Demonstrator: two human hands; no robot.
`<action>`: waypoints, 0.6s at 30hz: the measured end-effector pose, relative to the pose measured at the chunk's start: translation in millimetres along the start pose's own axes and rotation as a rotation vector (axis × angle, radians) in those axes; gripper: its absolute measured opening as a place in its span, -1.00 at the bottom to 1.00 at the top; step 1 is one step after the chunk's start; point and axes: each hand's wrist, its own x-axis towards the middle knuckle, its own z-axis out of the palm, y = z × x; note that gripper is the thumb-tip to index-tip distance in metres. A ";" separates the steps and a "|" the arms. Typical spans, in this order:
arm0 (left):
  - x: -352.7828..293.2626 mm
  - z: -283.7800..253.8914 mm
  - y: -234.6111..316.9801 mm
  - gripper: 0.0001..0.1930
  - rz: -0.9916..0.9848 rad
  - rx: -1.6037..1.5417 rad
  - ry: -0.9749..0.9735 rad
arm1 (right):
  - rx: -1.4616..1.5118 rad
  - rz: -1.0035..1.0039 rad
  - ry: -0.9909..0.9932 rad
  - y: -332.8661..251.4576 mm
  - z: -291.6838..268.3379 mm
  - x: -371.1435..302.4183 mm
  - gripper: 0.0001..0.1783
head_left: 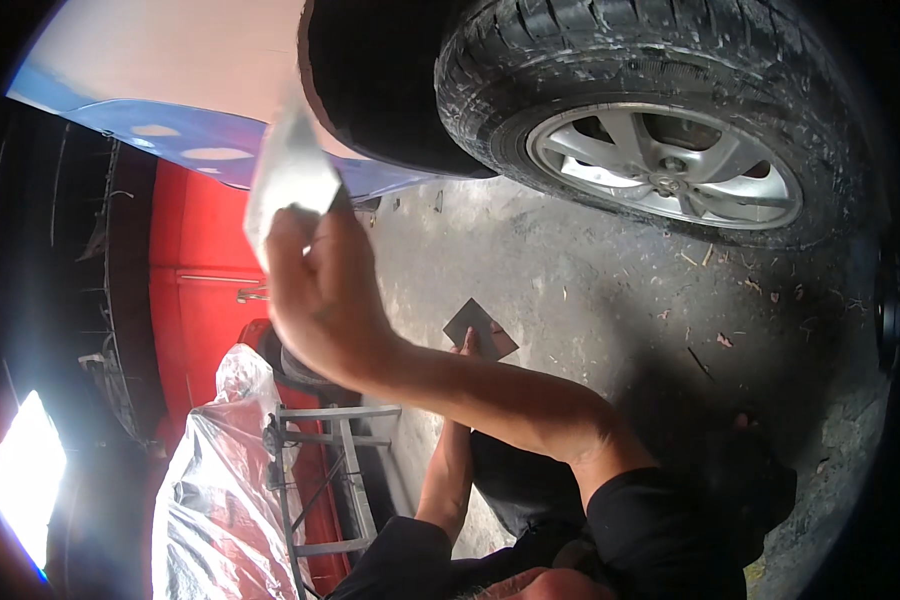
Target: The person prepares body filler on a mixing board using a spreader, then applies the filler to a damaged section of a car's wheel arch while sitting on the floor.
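Observation:
My right hand (322, 285) is raised across the view, its fingers closed on a thin, pale, flat spreader (292, 172) that glares in the light. The spreader's upper end is at the pinkish car fender (195, 50), beside the dark wheel arch; glare and blur hide whether it touches. Lower down, my left hand (467, 346) grips a dark grey, square flat plate (472, 322) with a reddish-brown patch near one corner. The fender's lower band is blue with several pale patches.
A dusty tyre (500, 90) with a silver wheel (620, 150) stands at upper right. Left are a red vehicle (200, 240), clear plastic sheeting (215, 480) and a grey metal stand (325, 548). A bright lamp (28, 480) shines at far left. Debris litters the concrete floor (590, 300).

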 end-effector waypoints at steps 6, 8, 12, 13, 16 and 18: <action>14.6 -4.2 -16.4 -0.56 0.003 0.020 0.025 | -0.081 0.215 -0.018 13.9 -16.1 35.7 -0.79; 14.1 -4.3 -18.9 -0.56 0.008 0.033 0.033 | -0.059 0.323 -0.134 17.4 -11.4 42.2 -0.55; 10.6 2.5 -13.2 -0.56 0.023 0.059 0.036 | -0.093 -0.048 0.096 16.0 7.7 40.8 -0.79; 7.5 3.3 -10.3 -0.56 0.030 0.062 0.045 | -0.123 -0.147 0.075 11.9 9.7 36.8 -0.70; -3.4 11.9 6.5 -0.56 0.059 0.091 0.055 | -0.097 -0.134 -0.019 -16.2 14.1 21.9 -0.52; -7.7 21.9 18.5 -0.56 0.087 0.100 0.054 | -0.160 -0.229 -0.012 -19.3 12.9 14.1 -0.55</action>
